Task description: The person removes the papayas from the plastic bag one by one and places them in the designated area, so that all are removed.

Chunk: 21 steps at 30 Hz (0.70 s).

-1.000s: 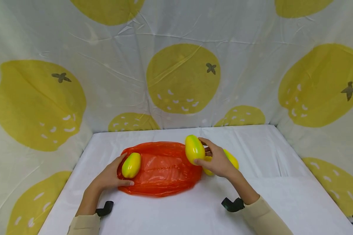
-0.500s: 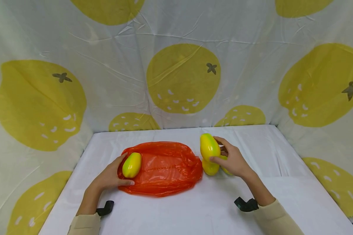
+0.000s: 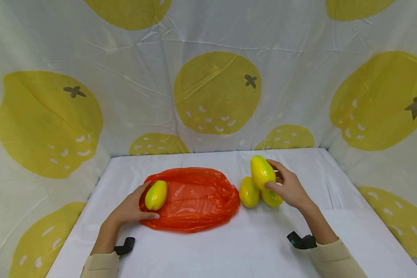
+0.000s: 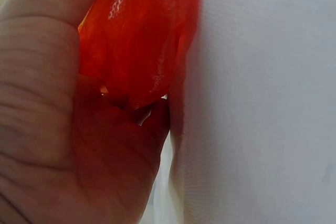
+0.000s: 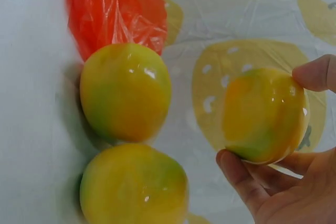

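Note:
A red plastic bag (image 3: pixel 194 200) lies spread on the white table, with a yellow-green mango (image 3: pixel 156 195) at its left end. My left hand (image 3: pixel 130 206) holds that end of the bag, thumb on the near side and fingers on the far side. In the left wrist view, the red plastic (image 4: pixel 142 35) lies between thumb and fingers. My right hand (image 3: pixel 288 187) grips a second mango (image 3: pixel 262 172) between thumb and fingertips, raised above two others. Of those, one mango (image 3: pixel 249 192) sits beside the bag's right end; the other mango (image 3: pixel 272 198) is partly hidden by the held one.
A white cloth covers the table (image 3: pixel 208 251). Lemon-printed curtains (image 3: pixel 292 92) stand along the back and both sides. Each wrist carries a black camera mount, the left mount (image 3: pixel 125 246) and the right mount (image 3: pixel 301 240).
My right hand has moved rightward with its mango, from over the bag's right end to above the two loose mangoes, which show more fully. The left hand has stayed on the bag.

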{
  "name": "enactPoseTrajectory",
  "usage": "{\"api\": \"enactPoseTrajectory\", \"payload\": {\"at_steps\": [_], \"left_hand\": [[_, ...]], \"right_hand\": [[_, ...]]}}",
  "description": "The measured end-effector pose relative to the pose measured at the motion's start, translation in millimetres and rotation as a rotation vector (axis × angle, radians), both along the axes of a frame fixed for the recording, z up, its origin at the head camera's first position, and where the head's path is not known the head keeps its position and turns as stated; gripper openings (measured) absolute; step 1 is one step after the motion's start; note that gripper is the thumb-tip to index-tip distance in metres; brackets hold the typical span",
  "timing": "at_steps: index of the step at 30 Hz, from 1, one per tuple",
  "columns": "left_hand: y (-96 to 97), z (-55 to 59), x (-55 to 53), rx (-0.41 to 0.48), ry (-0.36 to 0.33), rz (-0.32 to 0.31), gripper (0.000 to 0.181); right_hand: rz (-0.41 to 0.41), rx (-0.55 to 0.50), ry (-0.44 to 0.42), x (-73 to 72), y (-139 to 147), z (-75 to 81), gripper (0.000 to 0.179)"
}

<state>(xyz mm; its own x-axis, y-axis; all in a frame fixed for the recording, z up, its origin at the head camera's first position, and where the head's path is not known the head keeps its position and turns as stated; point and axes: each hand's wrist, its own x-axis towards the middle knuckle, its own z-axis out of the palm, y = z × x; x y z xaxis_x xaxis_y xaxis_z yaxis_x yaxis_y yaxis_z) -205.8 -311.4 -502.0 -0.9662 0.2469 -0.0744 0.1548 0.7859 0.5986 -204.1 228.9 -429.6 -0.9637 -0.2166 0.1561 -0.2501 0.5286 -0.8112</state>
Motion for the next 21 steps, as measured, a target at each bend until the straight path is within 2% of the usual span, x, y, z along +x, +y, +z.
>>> {"api": "enactPoseTrajectory", "payload": {"at_steps": [21], "left_hand": [[0.6, 3.8, 0.0, -0.011, -0.006, 0.001, 0.127]], "right_hand": [[-0.09, 0.078, -0.041, 2.6, 46, -2.5, 0.069]]}}
